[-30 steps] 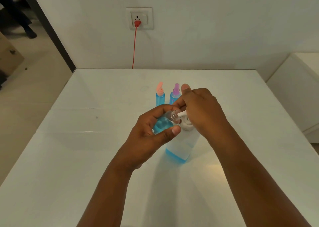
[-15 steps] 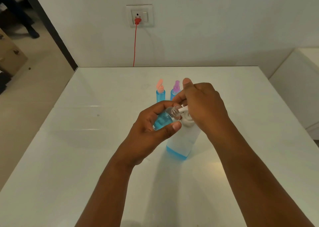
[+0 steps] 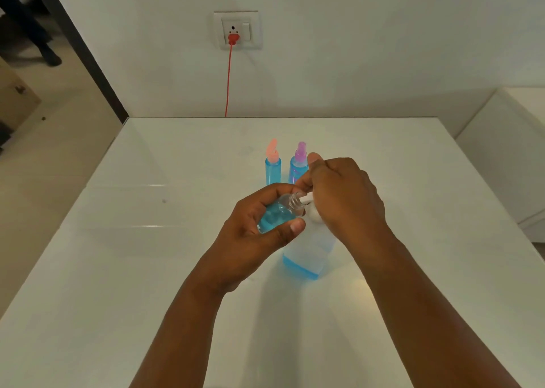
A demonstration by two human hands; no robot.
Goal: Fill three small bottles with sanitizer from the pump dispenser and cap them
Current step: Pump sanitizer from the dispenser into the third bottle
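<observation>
While the left hand [image 3: 259,228] grips a small clear uncapped bottle [image 3: 278,215] tilted to the white spout, the right hand [image 3: 343,193] clasps the large translucent pump dispenser [image 3: 309,255], filling it.

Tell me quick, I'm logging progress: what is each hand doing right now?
Left hand: grips the uncapped small bottle, tilted toward the nozzle.
Right hand: on the pump dispenser head; grip cannot be told.

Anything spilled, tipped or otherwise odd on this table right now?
Nothing stands out. No spill shows on the table. The two capped bottles stand upright behind the hands. The left hand holds the open bottle tilted to the pump spout, as filling needs; the right hand covers the pump dispenser.
</observation>
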